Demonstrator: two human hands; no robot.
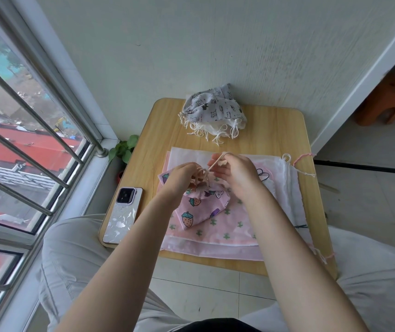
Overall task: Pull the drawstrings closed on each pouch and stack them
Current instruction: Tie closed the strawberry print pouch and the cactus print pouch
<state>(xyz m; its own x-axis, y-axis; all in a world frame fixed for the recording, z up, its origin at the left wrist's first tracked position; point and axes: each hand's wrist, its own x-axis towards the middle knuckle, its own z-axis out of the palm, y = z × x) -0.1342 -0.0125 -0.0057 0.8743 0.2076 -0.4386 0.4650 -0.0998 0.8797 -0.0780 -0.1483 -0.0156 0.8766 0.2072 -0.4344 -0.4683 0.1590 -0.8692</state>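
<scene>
A small pink pouch (198, 207) printed with strawberries lies on a pile of flat pink and white pouches (227, 233) in the middle of the wooden table (273, 130). Its neck is bunched up. My left hand (179, 177) pinches the gathered neck. My right hand (237, 174) holds the beige drawstring (212, 167), drawn up and to the right from the neck. At the back of the table sits a heap of closed grey and white pouches (212, 111) with cat prints, their white cords hanging toward me.
A phone (122, 215) in a pale case lies face down at the table's left front corner. A window with metal bars runs along the left. A small green plant (124, 148) stands on the floor by the table. My knees flank the table.
</scene>
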